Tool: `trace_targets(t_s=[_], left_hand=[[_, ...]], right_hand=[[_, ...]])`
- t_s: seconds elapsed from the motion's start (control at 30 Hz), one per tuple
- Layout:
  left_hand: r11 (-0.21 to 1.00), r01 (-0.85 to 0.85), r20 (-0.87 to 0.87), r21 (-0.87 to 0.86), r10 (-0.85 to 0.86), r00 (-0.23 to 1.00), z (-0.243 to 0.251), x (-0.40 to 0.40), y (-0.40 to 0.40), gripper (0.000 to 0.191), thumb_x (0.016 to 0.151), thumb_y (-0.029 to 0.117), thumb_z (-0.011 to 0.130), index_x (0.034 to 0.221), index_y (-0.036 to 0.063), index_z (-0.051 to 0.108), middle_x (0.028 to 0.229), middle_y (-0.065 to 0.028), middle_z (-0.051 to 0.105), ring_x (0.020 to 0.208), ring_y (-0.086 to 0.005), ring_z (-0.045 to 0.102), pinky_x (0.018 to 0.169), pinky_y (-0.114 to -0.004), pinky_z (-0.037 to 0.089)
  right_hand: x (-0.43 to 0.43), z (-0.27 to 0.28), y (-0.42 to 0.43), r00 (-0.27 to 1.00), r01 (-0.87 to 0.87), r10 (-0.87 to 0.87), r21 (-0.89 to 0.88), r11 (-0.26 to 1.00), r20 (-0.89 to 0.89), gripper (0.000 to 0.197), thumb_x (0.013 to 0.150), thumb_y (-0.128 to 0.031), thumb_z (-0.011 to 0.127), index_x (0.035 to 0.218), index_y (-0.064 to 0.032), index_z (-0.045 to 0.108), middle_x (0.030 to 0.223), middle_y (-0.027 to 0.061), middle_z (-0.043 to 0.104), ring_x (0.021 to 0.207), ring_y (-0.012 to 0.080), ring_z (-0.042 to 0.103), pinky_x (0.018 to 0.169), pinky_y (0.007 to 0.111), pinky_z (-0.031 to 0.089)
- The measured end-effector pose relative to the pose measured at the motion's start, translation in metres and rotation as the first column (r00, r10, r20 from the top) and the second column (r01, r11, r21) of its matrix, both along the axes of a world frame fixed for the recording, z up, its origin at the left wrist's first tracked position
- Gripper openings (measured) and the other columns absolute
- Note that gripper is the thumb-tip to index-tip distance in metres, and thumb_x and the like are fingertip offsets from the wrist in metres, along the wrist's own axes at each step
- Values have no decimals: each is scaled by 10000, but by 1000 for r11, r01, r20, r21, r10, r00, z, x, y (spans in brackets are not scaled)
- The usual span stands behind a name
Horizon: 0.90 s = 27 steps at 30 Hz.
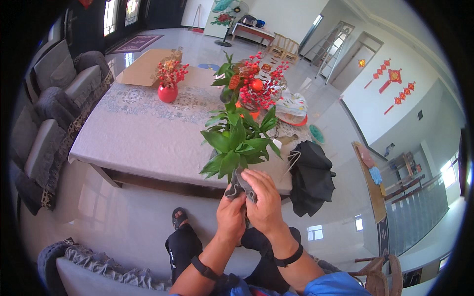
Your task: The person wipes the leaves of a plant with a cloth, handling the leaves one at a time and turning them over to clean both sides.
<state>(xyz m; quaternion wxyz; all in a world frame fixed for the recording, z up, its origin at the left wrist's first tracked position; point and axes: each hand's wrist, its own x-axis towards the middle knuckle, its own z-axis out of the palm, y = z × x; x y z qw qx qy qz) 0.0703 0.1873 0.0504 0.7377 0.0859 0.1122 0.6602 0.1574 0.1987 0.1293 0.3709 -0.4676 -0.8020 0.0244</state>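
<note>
My left hand (231, 212) and my right hand (264, 199) are close together, both gripping a small dark grey cloth (237, 187). Folds of it stick up between the fingers. Just beyond the hands, a plant with broad green leaves (237, 142) stands at the near edge of a table with a pale tablecloth (140, 140). Its lower leaves reach down to the cloth, and whether they touch it I cannot tell. Behind that plant is an arrangement of red berries (259, 83).
A red vase (168, 92) with dried stems stands further left on the table. A black umbrella (311, 177) hangs over the table's right corner. Grey sofas (55, 74) line the left side, and another sofa (96, 273) is at the lower left. A stepladder (330, 50) stands further back.
</note>
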Motion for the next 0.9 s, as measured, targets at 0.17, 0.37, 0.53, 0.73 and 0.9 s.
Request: trace_targets(t_s=[0.17, 0.37, 0.53, 0.73, 0.9], left_hand=[[999, 19, -15, -30, -20, 1000, 2, 4, -20, 348, 998, -41, 499, 1334, 38, 543, 1210, -50, 622, 1113, -160, 609, 989, -314, 485], [1000, 27, -49, 7, -26, 998, -1, 7, -52, 389, 986, -38, 514, 1366, 44, 530, 1230, -53, 619, 1137, -159, 604, 992, -315, 488], [999, 19, -74, -28, -21, 997, -11, 8, -78, 351, 995, 9, 512, 1344, 12, 545, 1243, -92, 641, 1159, -198, 619, 1034, -354, 472], [918, -89, -201, -386, 10, 980, -42, 2, -81, 191, 1029, 116, 583, 1193, 28, 625, 1124, -79, 685, 1043, -195, 655, 906, -353, 524], [873, -173, -244, -456, 64, 968, -40, -4, -50, 176, 1032, 133, 585, 1181, 53, 633, 1082, -25, 666, 992, -150, 605, 874, -308, 481]], right_hand=[[5, -1, -22, 999, 15, -16, -21, 1000, -34, 454, 783, 58, 617, 1233, 9, 655, 1272, 198, 666, 1220, 399, 602, 1109, 477, 437], [16, -3, -55, 999, -21, 19, -75, 997, -28, 489, 771, 10, 671, 1259, -6, 636, 1300, 179, 645, 1238, 388, 577, 1125, 478, 415], [17, -6, -80, 992, -53, 40, -108, 993, -121, 375, 768, 38, 664, 1140, 0, 694, 1222, 171, 686, 1160, 373, 627, 1043, 449, 478], [18, -35, -79, 953, 182, -215, -167, 969, -213, 201, 843, 27, 657, 1030, 13, 728, 1151, 139, 705, 1009, 305, 665, 950, 371, 506], [25, -79, -43, 303, -200, -548, -614, 763, -780, 158, 960, -105, 680, 1063, 3, 732, 1122, 25, 661, 985, 125, 594, 880, 304, 486]])
